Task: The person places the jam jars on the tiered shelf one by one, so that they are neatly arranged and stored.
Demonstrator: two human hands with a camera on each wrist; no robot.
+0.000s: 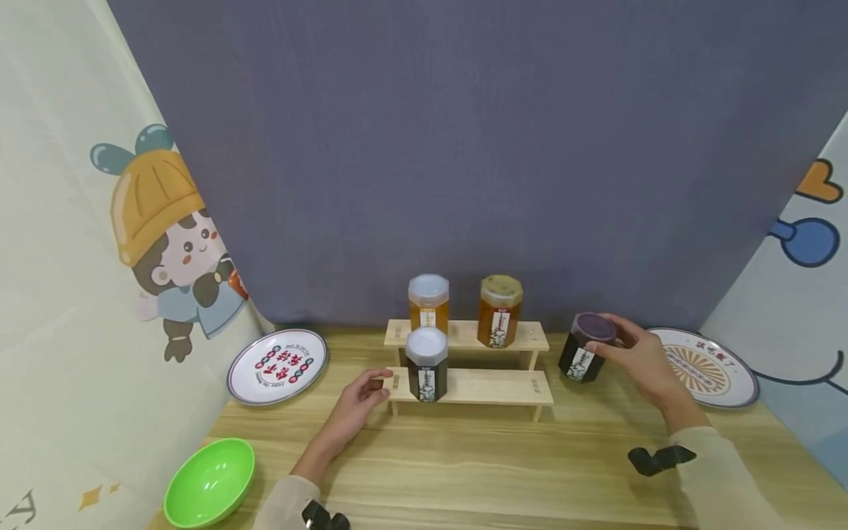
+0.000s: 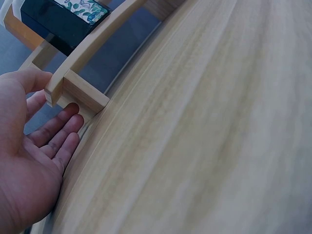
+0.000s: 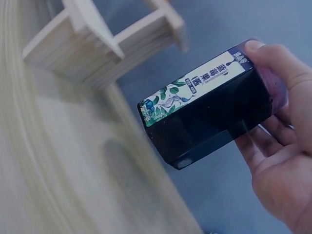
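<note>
My right hand point(image 1: 639, 361) grips a dark hexagonal jar point(image 1: 583, 350) by its purple lid, right of the wooden stand. In the right wrist view this jar point(image 3: 204, 107), with a blueberry-pictured label, is tilted over the table, a shadow beneath. My left hand point(image 1: 354, 408) pinches the left end of the stand's lower shelf point(image 1: 490, 386), its other fingers loosely curled below in the left wrist view. On that shelf stands a white-lidded dark jar point(image 1: 427, 368). Two amber jars stand on the upper shelf point(image 1: 457, 331): one white-lidded point(image 1: 428, 294), one yellow-lidded point(image 1: 501, 309).
A white plate point(image 1: 308, 342) with red lettering lies at the left, and a bright green bowl point(image 1: 208, 482) sits nearer the front. Behind my right hand is another patterned plate point(image 1: 742, 383). A grey-blue cloth point(image 1: 424, 147) hangs behind the stand.
</note>
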